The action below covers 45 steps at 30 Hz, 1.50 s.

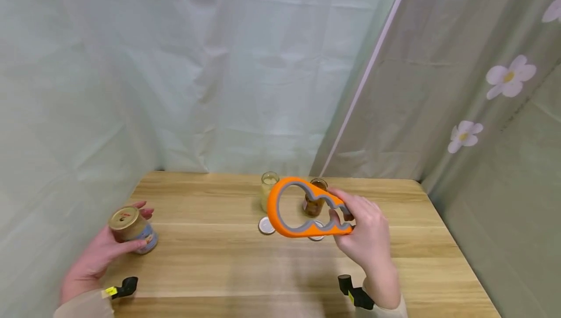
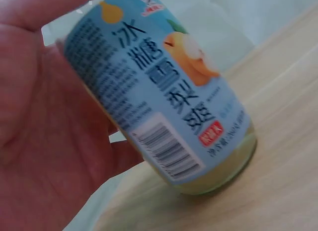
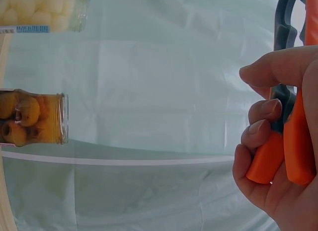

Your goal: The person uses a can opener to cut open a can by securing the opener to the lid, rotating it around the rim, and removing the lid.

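Currently, left grip (image 1: 97, 253) is clamping round the tilted gold-lidded jar (image 1: 133, 230) at the left of the desk (image 1: 210, 264), likely steadying it; right grip (image 1: 367, 228) is clamping the orange tool (image 1: 274, 209) by its handles, presumably keeping the loop free.

diffuse light, faint shadows on tabletop (image 1: 197, 259)

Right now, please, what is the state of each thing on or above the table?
Rock-sugar snow-pear jar: gold lid on, held in left grip.
Orange-and-grey jar opener: held raised in right grip, around no jar.
Pale-fruit jar: lid off, upright.
Brown-fruit jar: lid off, upright.
Lid by pale-fruit jar: lying flat, white face up.
Other loose lid: lying down, partly hidden by opener.
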Tool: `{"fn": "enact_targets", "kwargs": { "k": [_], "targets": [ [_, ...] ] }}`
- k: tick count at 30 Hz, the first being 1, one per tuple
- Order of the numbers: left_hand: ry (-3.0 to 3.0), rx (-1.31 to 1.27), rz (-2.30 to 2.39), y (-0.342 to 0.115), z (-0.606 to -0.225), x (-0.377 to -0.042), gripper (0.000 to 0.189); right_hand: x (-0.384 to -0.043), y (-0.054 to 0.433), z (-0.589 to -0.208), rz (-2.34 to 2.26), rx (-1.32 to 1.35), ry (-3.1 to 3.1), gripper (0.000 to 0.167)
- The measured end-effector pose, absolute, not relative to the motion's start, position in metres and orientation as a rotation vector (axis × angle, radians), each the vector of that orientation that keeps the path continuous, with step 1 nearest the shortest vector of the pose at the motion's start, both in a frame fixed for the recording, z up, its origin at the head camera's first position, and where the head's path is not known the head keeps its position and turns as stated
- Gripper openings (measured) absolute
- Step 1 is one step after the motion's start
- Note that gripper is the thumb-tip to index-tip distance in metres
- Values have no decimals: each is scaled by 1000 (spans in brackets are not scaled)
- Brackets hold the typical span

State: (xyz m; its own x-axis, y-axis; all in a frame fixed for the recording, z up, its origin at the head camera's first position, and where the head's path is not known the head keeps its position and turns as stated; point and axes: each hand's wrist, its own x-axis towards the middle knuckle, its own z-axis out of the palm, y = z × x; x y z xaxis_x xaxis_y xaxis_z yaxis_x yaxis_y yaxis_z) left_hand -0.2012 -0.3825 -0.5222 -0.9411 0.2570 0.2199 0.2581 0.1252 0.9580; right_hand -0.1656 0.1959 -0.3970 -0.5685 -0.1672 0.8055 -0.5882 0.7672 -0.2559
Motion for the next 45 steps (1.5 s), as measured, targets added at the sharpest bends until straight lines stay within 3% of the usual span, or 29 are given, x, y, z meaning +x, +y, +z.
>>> {"fn": "enact_targets", "kwargs": {
  "k": [25,37,45],
  "targets": [
    [-2269,-539,-2091,-381,-536,-209,97,-168,191,-399,662,547,-2194,51],
    [-2347,-441,-2022,-376,-533,-209,63,-166,193,-400,657,529,-2218,50],
    [-2376,-439,-1924,-376,-533,-208,53,-166,192,-399,661,528,-2248,49]
  ]
}}
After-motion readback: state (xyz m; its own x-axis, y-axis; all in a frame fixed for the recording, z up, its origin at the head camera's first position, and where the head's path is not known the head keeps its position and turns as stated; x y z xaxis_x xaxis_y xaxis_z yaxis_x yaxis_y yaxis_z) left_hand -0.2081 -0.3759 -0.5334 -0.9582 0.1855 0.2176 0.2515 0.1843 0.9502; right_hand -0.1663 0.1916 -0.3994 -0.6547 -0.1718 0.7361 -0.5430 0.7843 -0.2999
